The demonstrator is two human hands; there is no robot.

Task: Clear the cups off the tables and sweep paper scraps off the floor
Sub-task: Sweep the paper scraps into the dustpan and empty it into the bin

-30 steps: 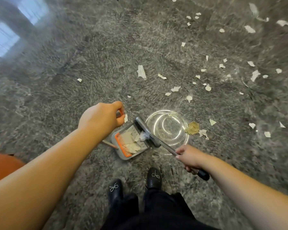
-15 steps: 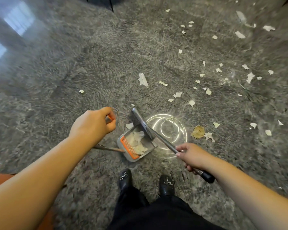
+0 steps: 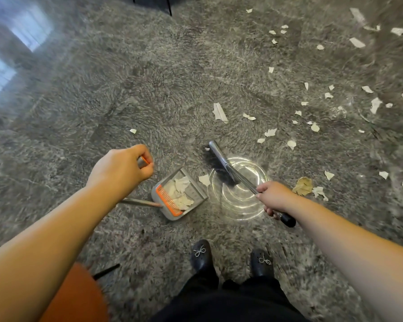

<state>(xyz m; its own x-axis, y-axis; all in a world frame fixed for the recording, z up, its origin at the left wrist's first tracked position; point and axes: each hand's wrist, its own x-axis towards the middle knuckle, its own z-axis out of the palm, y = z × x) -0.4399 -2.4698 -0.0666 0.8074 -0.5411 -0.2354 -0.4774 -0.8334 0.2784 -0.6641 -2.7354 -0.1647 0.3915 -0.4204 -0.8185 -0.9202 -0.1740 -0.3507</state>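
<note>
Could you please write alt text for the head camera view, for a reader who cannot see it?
A person's right hand holds a broom beside a dustpan of paper scraps, whose long handle the left hand grips. More scraps litter the grey floor ahead.

A person's left hand (image 3: 121,168) grips the long handle of a grey dustpan (image 3: 179,194) holding paper scraps, while the right hand (image 3: 273,198) holds a broom (image 3: 221,166) just beside one scrap (image 3: 204,180). More paper scraps (image 3: 219,112) litter the grey marble floor (image 3: 126,89) above two black shoes (image 3: 201,255).
</note>
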